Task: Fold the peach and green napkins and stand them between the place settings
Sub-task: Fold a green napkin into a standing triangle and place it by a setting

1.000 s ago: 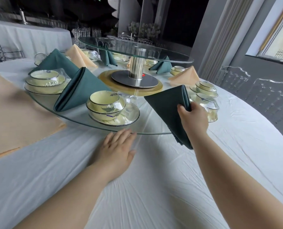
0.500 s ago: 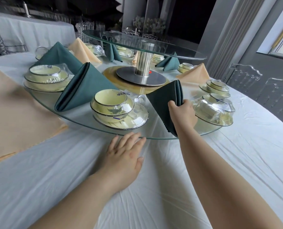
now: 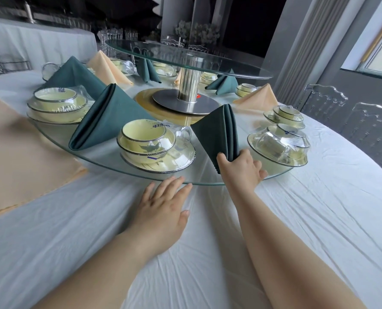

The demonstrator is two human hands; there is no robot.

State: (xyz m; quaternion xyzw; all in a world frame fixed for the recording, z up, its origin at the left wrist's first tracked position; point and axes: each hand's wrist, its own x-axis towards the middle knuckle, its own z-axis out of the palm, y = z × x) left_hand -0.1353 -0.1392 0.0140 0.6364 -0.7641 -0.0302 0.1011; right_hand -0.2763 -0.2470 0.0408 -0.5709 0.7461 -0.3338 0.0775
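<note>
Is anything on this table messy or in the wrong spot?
One flat peach napkin lies unfolded on the white tablecloth, while a folded green napkin stands on the round glass turntable. The right hand grips another folded green napkin, not yet let go.

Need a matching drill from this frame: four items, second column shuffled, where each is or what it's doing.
1 left hand
2 right hand
3 held green napkin
4 unfolded peach napkin

a spread flat on the tablecloth, far left
b pinches a napkin's lower end
c palm down at the glass turntable rim
d upright between the bowl set and the wrapped cup set

Pairs: 1-c, 2-b, 3-d, 4-a
</note>
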